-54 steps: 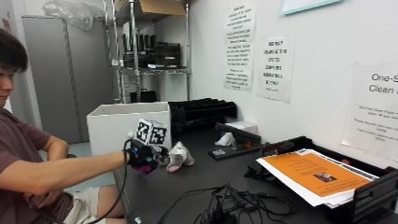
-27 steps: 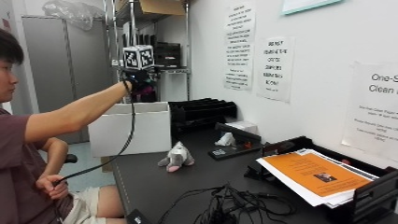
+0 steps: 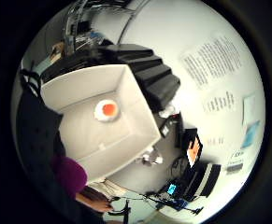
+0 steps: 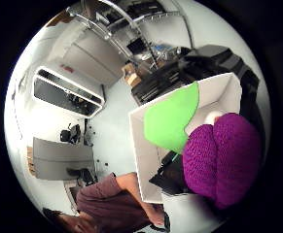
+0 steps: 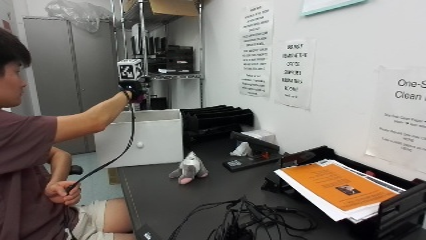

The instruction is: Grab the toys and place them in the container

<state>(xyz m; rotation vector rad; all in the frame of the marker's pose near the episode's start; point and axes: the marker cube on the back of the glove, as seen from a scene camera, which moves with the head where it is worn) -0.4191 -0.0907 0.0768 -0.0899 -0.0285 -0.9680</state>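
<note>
Toys come first — a purple knitted one (image 4: 226, 162) sits gripped in the gloved right hand's (image 5: 135, 87) fingers, raised above the white container (image 5: 143, 140) at the bench's (image 5: 173, 200) far left. Rightward, a grey plush (image 5: 188, 169) lies on the bench — well apart from the hand.

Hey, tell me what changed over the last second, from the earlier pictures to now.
The gloved right hand rose from the black table, where it was beside the grey plush toy, carrying a purple knitted toy. It now holds that toy high over the white rectangular container, not yet released. The grey plush toy stayed on the table, and the container did not move; a white-and-orange toy lies inside it.
</note>
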